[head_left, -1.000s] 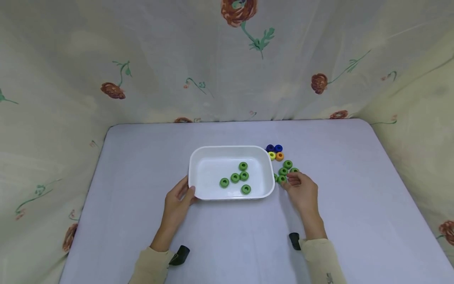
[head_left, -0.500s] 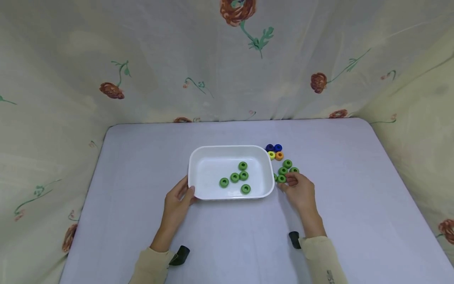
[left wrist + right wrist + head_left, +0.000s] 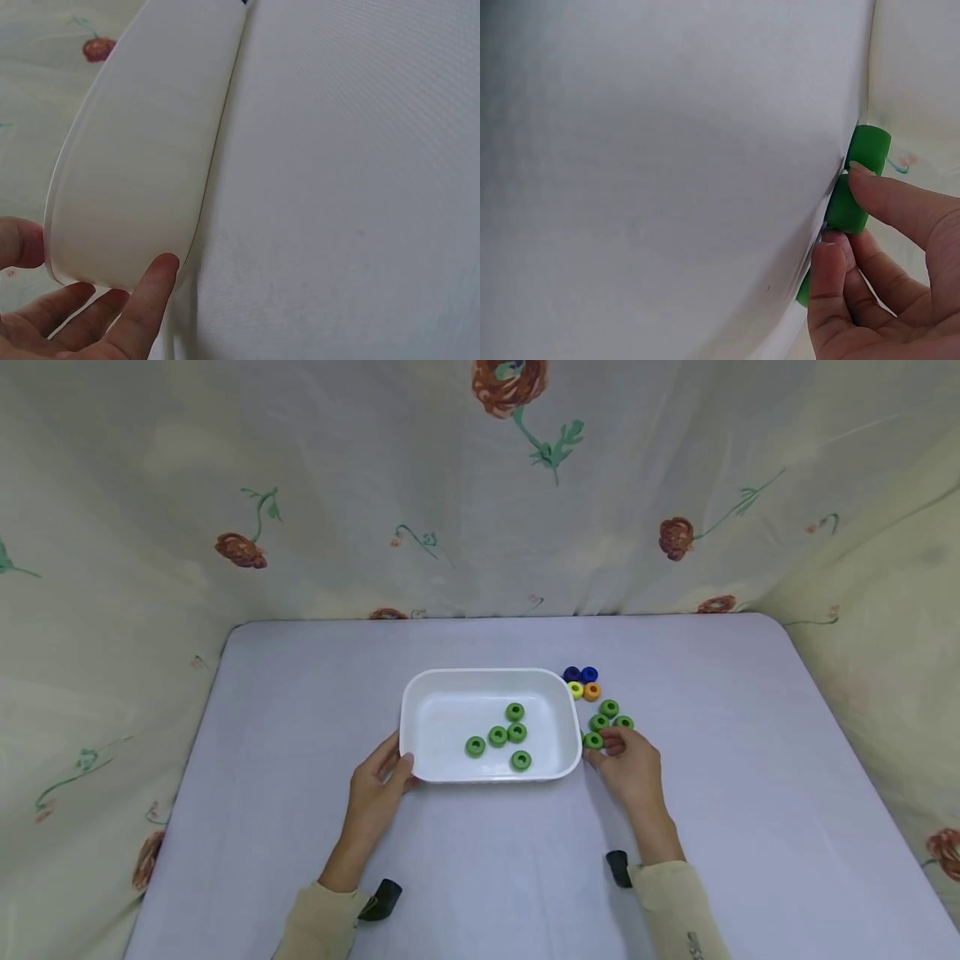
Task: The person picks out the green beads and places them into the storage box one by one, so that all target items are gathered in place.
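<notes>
The tray (image 3: 450,710) blocks right grip (image 3: 632,770) leftward; nearside free.

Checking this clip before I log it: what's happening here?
A person's left hand grips the near left corner of a white, rounded-rectangular tray holding five green, ring-shaped beads. The right hand pinches another green bead on the white-covered table, just outside the tray. More green beads lie nearby, with blue, yellow and orange ones beyond.

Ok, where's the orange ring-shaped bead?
In the head view, the orange ring-shaped bead lies right of the white rectangular tray, beside the yellow ring-shaped bead.
</notes>
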A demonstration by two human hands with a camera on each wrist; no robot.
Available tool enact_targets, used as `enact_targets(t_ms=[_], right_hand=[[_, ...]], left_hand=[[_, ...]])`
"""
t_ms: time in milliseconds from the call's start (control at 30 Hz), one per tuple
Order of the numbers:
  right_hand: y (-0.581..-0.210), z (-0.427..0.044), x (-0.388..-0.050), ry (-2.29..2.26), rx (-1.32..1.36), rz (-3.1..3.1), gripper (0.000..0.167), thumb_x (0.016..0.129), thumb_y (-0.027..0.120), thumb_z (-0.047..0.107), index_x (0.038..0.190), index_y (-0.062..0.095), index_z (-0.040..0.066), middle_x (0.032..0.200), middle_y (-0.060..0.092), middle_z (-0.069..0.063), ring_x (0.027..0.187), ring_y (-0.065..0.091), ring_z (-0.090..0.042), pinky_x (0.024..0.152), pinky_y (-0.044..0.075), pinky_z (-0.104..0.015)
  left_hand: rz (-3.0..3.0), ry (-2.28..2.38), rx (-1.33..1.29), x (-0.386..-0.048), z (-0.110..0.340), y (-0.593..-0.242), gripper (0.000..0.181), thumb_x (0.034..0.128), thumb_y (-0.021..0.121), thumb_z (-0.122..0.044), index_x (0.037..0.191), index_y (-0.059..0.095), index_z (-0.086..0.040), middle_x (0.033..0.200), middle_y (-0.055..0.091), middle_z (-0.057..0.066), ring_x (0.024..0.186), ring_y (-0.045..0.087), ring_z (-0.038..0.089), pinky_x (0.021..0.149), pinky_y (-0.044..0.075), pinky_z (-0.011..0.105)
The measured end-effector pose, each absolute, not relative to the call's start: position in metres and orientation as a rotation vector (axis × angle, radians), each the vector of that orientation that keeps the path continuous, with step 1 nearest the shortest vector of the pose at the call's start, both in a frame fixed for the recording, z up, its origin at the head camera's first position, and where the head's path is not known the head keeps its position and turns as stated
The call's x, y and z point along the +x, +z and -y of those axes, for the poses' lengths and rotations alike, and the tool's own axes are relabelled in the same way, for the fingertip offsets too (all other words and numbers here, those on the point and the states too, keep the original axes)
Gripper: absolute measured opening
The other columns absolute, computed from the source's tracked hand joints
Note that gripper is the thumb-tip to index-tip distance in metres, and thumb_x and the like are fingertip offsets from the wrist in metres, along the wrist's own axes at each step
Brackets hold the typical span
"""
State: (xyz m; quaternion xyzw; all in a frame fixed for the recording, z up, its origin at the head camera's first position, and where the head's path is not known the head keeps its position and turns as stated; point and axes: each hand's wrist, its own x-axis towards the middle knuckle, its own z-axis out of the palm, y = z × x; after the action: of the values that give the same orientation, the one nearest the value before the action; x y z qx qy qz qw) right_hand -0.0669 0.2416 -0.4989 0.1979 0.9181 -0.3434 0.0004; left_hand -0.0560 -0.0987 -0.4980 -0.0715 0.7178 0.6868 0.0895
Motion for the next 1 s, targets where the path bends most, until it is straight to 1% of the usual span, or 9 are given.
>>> enact_targets(t_ms=[267, 467, 567, 667, 733, 800, 933, 1000], right_hand=[[-0.498, -0.243, -0.065, -1.077, 0.653, -2.861, 0.042, 0.085, 0.079, 0.017, 0.121, 0.066, -0.001, 0.111, 0.067, -0.02, 0.102, 0.062, -0.032, 0.088, 0.059, -0.043], [-0.493, -0.247, -0.061, -1.126, 0.652, -2.869, 0.043, 0.086, 0.079, 0.019, 0.122, 0.067, -0.001, 0.112, 0.068, -0.021, 0.104, 0.064, -0.033, 0.09, 0.059, -0.043], [-0.488, -0.249, -0.06, -1.128, 0.646, -2.884, 0.042, 0.086, 0.078, 0.02, 0.122, 0.067, 0.0, 0.111, 0.069, -0.02, 0.103, 0.065, -0.031, 0.088, 0.058, -0.039], [-0.481, -0.25, -0.059, -1.128, 0.657, -2.889, 0.041, 0.087, 0.077, 0.02, 0.122, 0.067, 0.001, 0.111, 0.069, -0.019, 0.102, 0.064, -0.03, 0.084, 0.056, -0.033], [-0.475, -0.249, -0.059, -1.134, 0.67, -2.891, 0.042, 0.088, 0.077, 0.022, 0.123, 0.066, 0.002, 0.112, 0.069, -0.018, 0.103, 0.064, -0.029, 0.082, 0.055, -0.032], [-0.468, -0.247, -0.058, -1.142, 0.678, -2.893, 0.043, 0.089, 0.077, 0.023, 0.125, 0.066, 0.002, 0.113, 0.068, -0.018, 0.103, 0.063, -0.029, 0.083, 0.055, -0.033], [-0.455, -0.241, -0.057, -1.184, 0.661, -2.913, 0.043, 0.089, 0.076, 0.023, 0.125, 0.065, 0.002, 0.112, 0.069, -0.018, 0.104, 0.063, -0.03, 0.09, 0.058, -0.039], [-0.45, -0.236, -0.057, -1.193, 0.629, -2.926, 0.043, 0.089, 0.077, 0.022, 0.125, 0.065, 0.001, 0.112, 0.069, -0.018, 0.104, 0.063, -0.03, 0.092, 0.059, -0.041]], left_hand=[[-2.134, 2.059, -0.213, -0.054, 0.1, -0.501, 0.051, 0.1011, 0.055, -0.007, 0.151, 0.044, -0.006, 0.153, 0.046, 0.02, 0.13, 0.059, 0.038, 0.09, 0.064, 0.024], [-2.133, 2.048, -0.206, -0.054, 0.1, -0.5, 0.051, 0.1019, 0.056, -0.01, 0.151, 0.044, -0.008, 0.154, 0.046, 0.018, 0.132, 0.057, 0.035, 0.092, 0.063, 0.023], [-2.138, 2.047, -0.202, -0.054, 0.1, -0.499, 0.051, 0.1019, 0.056, -0.009, 0.151, 0.043, -0.007, 0.153, 0.046, 0.018, 0.133, 0.057, 0.035, 0.091, 0.063, 0.023], [-2.145, 2.049, -0.197, -0.055, 0.1, -0.5, 0.051, 0.1019, 0.055, -0.008, 0.151, 0.043, -0.006, 0.153, 0.046, 0.02, 0.133, 0.056, 0.036, 0.092, 0.063, 0.024], [-2.145, 2.05, -0.195, -0.055, 0.1, -0.5, 0.051, 0.1019, 0.055, -0.009, 0.151, 0.043, -0.006, 0.153, 0.047, 0.02, 0.133, 0.057, 0.036, 0.092, 0.063, 0.025], [-2.144, 2.046, -0.2, -0.055, 0.1, -0.5, 0.051, 0.1019, 0.056, -0.009, 0.151, 0.044, -0.007, 0.153, 0.047, 0.02, 0.132, 0.057, 0.036, 0.092, 0.063, 0.025], [-2.143, 2.041, -0.195, -0.055, 0.1, -0.499, 0.051, 0.1019, 0.056, -0.01, 0.151, 0.044, -0.008, 0.153, 0.048, 0.02, 0.131, 0.059, 0.036, 0.093, 0.063, 0.028], [-2.143, 2.045, -0.184, -0.056, 0.1, -0.499, 0.051, 0.102, 0.056, -0.01, 0.151, 0.044, -0.007, 0.153, 0.047, 0.021, 0.131, 0.059, 0.037, 0.094, 0.063, 0.03]])
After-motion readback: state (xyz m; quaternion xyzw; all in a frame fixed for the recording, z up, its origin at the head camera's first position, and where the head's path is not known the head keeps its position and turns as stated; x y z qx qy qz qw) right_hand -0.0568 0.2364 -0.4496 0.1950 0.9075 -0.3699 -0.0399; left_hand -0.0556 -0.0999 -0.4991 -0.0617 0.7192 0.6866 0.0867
